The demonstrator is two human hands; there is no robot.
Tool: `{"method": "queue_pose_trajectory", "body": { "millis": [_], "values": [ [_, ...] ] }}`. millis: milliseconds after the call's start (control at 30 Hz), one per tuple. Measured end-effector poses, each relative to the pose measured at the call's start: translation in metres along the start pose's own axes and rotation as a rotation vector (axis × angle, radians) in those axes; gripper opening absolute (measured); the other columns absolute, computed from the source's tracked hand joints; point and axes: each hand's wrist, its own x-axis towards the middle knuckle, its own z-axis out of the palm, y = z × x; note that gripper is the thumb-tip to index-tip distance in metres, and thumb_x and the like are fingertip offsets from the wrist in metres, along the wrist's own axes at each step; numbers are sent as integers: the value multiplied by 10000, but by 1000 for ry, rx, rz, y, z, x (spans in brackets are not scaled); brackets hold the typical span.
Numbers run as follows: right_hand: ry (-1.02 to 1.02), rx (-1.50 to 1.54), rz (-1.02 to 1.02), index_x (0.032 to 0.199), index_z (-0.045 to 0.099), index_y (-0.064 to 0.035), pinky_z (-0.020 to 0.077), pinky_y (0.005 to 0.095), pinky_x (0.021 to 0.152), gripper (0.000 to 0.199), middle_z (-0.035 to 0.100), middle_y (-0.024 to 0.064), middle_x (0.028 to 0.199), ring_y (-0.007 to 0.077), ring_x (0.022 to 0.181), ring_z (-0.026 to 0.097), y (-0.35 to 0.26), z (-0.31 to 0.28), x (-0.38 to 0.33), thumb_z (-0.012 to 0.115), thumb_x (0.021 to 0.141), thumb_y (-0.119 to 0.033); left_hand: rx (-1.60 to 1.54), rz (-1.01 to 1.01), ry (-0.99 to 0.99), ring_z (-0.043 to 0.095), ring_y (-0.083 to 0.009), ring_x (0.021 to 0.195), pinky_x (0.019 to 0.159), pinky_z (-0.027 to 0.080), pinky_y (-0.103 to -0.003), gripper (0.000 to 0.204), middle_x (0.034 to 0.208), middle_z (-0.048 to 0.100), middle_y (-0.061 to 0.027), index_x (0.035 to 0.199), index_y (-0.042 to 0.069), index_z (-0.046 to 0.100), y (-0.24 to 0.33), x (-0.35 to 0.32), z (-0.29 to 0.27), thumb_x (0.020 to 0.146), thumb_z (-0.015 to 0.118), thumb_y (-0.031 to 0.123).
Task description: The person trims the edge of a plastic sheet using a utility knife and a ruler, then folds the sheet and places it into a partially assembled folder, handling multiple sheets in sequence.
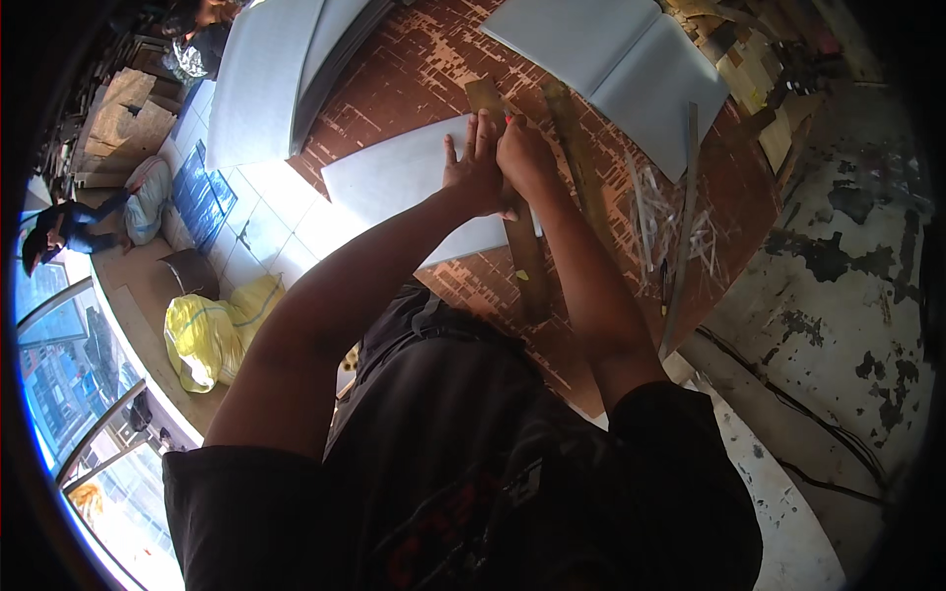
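My left hand [475,175] lies flat with its fingers spread, pressing on a white sheet [379,175] and a brownish straight strip [529,271]. Close against its right side, my right hand [526,158] is closed around a small tool; only a bit of red [509,119] shows at the fingers, and its kind is hidden. The strip runs under both hands along the sheet's right side. Beneath them is a worn red-brown table top [394,108]. A second brownish strip [572,148] lies just right of my right hand.
Stacked pale sheets [258,84] stand at the far left of the table, more pale sheets [611,59] at the far right. Clear offcuts [690,231] and a long thin metal strip [682,236] lie at right. Yellow sacks [202,340] and a person [74,229] are at left.
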Motion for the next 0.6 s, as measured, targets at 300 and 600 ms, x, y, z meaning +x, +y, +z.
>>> {"method": "queue_pose_trajectory", "body": {
  "millis": [300,600],
  "values": [
    [-102,-33,37,1133,529,59,561,529,863,287,689,326,1016,462,984,698,4,-15,-39,607,944,-142,29,-23,-38,-105,-390,1570,1197,117,-696,1480,1670,-120,-282,1587,-91,72,0,4,2,590,884,642],
    [-229,-102,48,1090,529,64,558,533,814,258,689,302,988,463,942,688,25,-34,-95,541,985,-172,14,7,37,-98,-394,1570,1196,113,-697,1357,1661,-149,-297,1545,-129,238,-2,0,8,631,859,658]
  ]
}}
